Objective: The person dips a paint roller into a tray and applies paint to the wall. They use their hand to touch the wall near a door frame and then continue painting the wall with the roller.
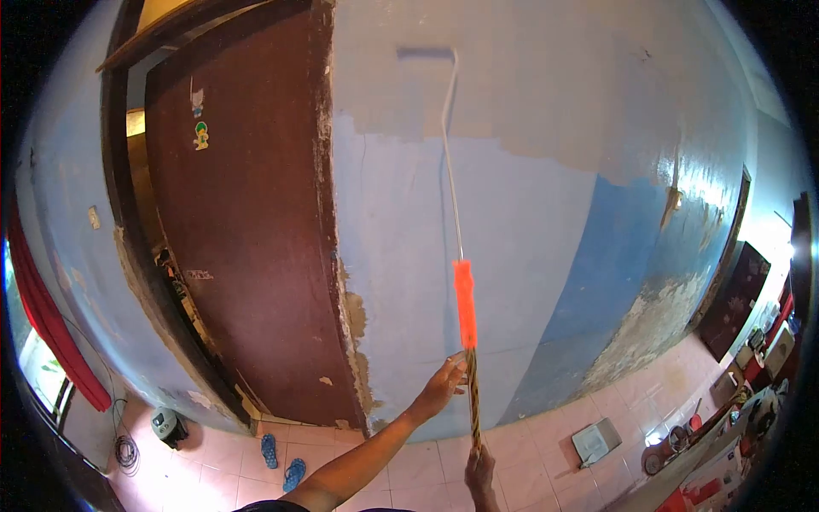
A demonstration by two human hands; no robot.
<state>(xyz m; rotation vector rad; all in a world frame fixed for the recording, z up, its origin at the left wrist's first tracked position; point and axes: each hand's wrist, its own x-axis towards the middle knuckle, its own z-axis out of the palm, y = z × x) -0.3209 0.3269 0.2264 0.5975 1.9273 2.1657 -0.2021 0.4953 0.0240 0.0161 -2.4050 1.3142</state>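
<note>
A paint roller [426, 53] lies up against the wall, on its upper grey-painted area. Its bent wire frame runs down to an orange handle [465, 303], which is fixed on a dark brown twisted-looking pole [473, 397]. My left hand [445, 382] is closed around the pole just below the orange handle. Lower down, my right hand [479, 468] grips the pole near its bottom end. Beneath the grey paint, the wall [401, 222] shows pale blue, with a darker blue band farther right.
A brown door [247, 213] with peeling edges stands left of the wall. On the tiled floor are blue slippers [294, 474], a grey-green machine [168, 427] beside a coiled cable, and a paint tray [596, 442]. Assorted household items [725, 435] crowd the right side.
</note>
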